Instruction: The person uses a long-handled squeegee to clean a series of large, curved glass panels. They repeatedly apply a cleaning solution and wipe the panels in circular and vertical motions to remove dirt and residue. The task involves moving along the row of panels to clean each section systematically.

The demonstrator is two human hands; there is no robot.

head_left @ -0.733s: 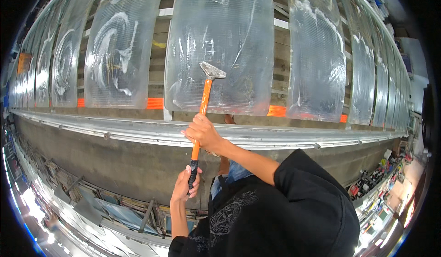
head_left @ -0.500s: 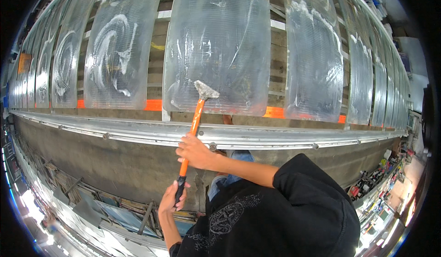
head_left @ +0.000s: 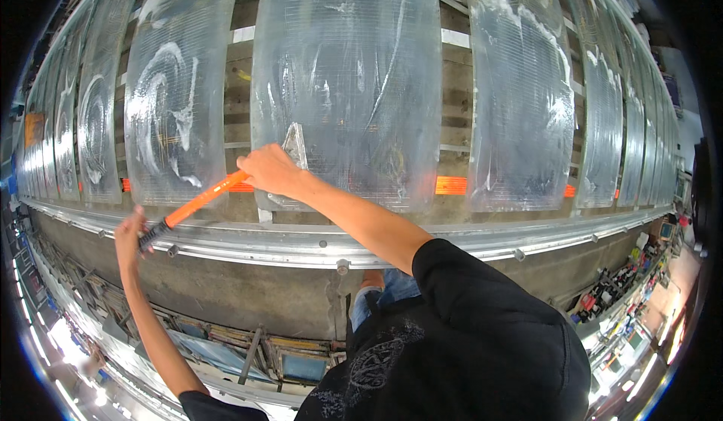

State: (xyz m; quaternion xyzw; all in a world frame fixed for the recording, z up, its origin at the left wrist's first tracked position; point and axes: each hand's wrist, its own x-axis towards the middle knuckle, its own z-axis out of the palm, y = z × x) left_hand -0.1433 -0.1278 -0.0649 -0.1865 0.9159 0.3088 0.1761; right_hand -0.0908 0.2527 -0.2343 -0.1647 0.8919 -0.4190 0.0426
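Note:
A long-handled scraper [head_left: 199,201] with an orange shaft and black grip slants from lower left to upper right. My right hand [head_left: 273,169] is closed round its shaft close to the head, hiding part of it. Round the black grip at the lower end, my left hand [head_left: 132,234] is wrapped, slightly blurred. The scraper's flat metal blade [head_left: 296,144] lies at the lower left part of the middle translucent panel [head_left: 354,97], which is wet and streaked with white. From this view I cannot tell how firmly the blade presses on it.
Similar wet panels [head_left: 520,105] stand in a row to both sides on a metal frame, with orange strips [head_left: 450,185] between their lower ends. A metal rail [head_left: 422,248] with bolts runs along the near edge. Behind me are stacked frames [head_left: 301,366]; cluttered goods [head_left: 602,293] lie at right.
Both hands have swung left and up, tilting the scraper from near upright to a slant. My right hand is now beside the blade over the panel. The blade has shifted left.

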